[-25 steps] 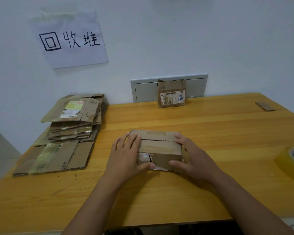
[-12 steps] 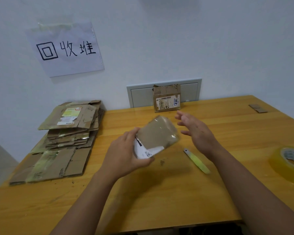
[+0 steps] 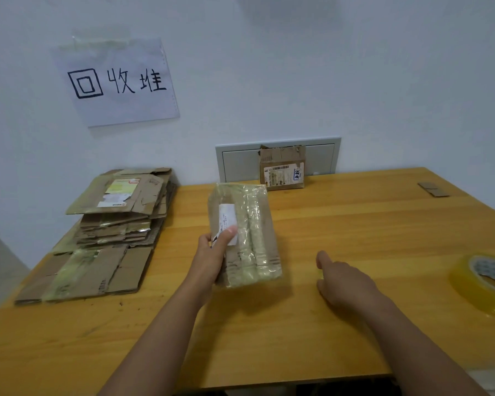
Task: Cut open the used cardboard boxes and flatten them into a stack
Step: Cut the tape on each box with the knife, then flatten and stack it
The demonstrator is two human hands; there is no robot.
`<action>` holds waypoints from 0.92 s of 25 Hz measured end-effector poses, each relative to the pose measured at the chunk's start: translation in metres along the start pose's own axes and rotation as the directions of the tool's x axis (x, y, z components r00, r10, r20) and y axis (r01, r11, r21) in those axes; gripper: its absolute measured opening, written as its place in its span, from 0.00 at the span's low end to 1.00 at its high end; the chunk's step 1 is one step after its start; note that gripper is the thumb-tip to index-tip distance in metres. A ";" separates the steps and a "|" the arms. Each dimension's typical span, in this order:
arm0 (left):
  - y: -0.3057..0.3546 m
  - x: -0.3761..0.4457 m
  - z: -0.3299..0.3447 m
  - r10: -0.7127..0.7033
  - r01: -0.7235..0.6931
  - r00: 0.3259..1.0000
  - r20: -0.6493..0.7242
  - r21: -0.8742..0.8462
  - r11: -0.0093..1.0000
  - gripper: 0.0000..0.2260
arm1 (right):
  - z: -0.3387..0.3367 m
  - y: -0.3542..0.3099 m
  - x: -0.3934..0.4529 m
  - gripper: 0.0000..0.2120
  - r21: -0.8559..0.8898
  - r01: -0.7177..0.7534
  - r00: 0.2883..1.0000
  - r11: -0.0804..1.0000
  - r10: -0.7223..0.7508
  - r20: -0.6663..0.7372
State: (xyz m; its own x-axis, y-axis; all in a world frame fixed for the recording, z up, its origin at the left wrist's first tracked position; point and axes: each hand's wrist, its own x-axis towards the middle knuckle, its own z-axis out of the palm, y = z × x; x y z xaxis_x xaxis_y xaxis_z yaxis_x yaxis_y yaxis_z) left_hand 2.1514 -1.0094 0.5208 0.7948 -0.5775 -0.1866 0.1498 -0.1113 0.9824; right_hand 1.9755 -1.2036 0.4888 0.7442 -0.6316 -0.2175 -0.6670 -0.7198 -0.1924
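Observation:
My left hand (image 3: 212,255) grips a small cardboard box (image 3: 249,238) by its left edge and holds it upright above the table, thumb on its white label. The face towards me is covered with strips of clear tape. My right hand (image 3: 343,284) lies low on the table to the box's right, back up, over the spot where a yellow-green cutter lay. Only a sliver of yellow shows at its left edge, and its fingers are hidden. A stack of flattened boxes (image 3: 117,221) lies at the table's left. Another small box (image 3: 282,170) stands at the back.
A roll of clear tape (image 3: 483,284) lies at the right edge of the wooden table (image 3: 355,218). A small cardboard scrap (image 3: 433,189) sits at the back right. A handwritten paper sign (image 3: 117,81) and a grey panel (image 3: 240,161) are on the wall behind.
My left hand lifted the box off the table and turned it upright, taped face towards me. My right hand let go of the box and dropped onto the cutter that had lain beneath it.

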 end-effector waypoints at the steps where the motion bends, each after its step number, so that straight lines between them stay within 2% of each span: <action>1: -0.003 0.000 0.002 -0.035 0.036 0.998 0.056 -0.020 0.999 0.33 | -0.002 0.000 0.002 0.11 0.053 0.010 1.000 0.999 -0.011 0.017; 3: -0.010 -0.001 0.004 -0.101 0.107 0.982 0.158 -0.028 0.994 0.27 | -0.008 0.001 0.003 0.06 0.182 0.036 0.999 0.983 -0.034 -0.014; 5: -0.014 -0.002 0.003 -0.163 0.159 0.971 0.175 0.036 0.987 0.25 | -0.014 -0.002 0.005 0.05 0.392 0.127 0.979 0.911 -0.052 -0.196; 6: -0.015 0.000 0.003 -0.171 0.154 0.973 0.157 0.111 0.982 0.26 | -0.017 -0.007 0.006 0.05 0.542 0.216 0.950 0.812 -0.048 -0.307; 7: -0.015 0.002 0.002 -0.164 0.136 0.979 0.118 0.213 0.968 0.28 | -0.021 -0.014 0.004 0.05 0.682 0.314 0.922 0.660 -0.039 -0.386; 9: -0.018 0.009 0.000 -0.088 0.086 0.996 -0.014 0.413 0.907 0.32 | -0.028 -0.029 0.002 0.09 0.844 0.415 0.908 0.341 -0.098 -0.407; 10: -0.021 0.012 -0.001 -0.023 0.053 0.997 -0.069 0.490 0.870 0.33 | -0.029 -0.036 0.002 0.14 0.867 0.428 0.903 0.256 -0.162 -0.398; 11: -0.024 0.014 -0.003 0.052 0.002 0.995 -0.086 0.536 0.844 0.33 | -0.028 -0.041 0.002 0.17 0.860 0.445 0.890 0.250 -0.225 -0.396; 12: -0.026 0.015 -0.004 0.135 -0.071 0.988 -0.074 0.556 0.828 0.33 | -0.027 -0.047 0.001 0.19 0.838 0.462 0.879 0.291 -0.274 -0.390; 14: -0.030 0.019 -0.008 0.286 -0.220 0.958 -0.012 0.608 0.763 0.33 | -0.022 -0.056 0.002 0.21 0.727 0.495 0.867 0.476 -0.329 -0.375; 16: -0.031 0.028 -0.014 0.385 -0.308 0.921 0.061 0.718 0.624 0.34 | -0.012 -0.062 0.004 0.20 0.483 0.552 0.827 0.680 -0.373 -0.420; 17: -0.029 0.033 -0.015 0.418 -0.355 0.900 0.124 0.764 0.539 0.33 | -0.008 -0.064 0.005 0.20 0.384 0.575 0.800 0.722 -0.397 -0.450; 19: -0.025 0.039 -0.015 0.459 -0.462 0.852 0.252 0.775 0.431 0.29 | -0.006 -0.065 0.005 0.20 0.325 0.594 0.774 0.736 -0.412 -0.481; 21: -0.025 0.041 -0.013 0.508 -0.533 0.813 0.286 0.718 0.448 0.29 | -0.010 -0.063 0.007 0.19 0.306 0.597 0.773 0.742 -0.428 -0.469; 23: -0.028 0.043 -0.010 0.564 -0.559 0.789 0.243 0.666 0.495 0.28 | -0.014 -0.061 0.010 0.21 0.304 0.604 0.774 0.736 -0.451 -0.445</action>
State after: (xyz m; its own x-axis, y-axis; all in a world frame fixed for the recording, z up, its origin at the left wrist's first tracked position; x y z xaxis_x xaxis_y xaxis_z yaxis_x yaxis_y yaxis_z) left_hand 2.1869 -1.0229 0.4857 0.5689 -0.7153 0.4060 -0.7611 -0.2708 0.5894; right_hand 2.0242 -1.1696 0.5121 0.8923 -0.2920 0.3443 -0.0520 -0.8240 -0.5641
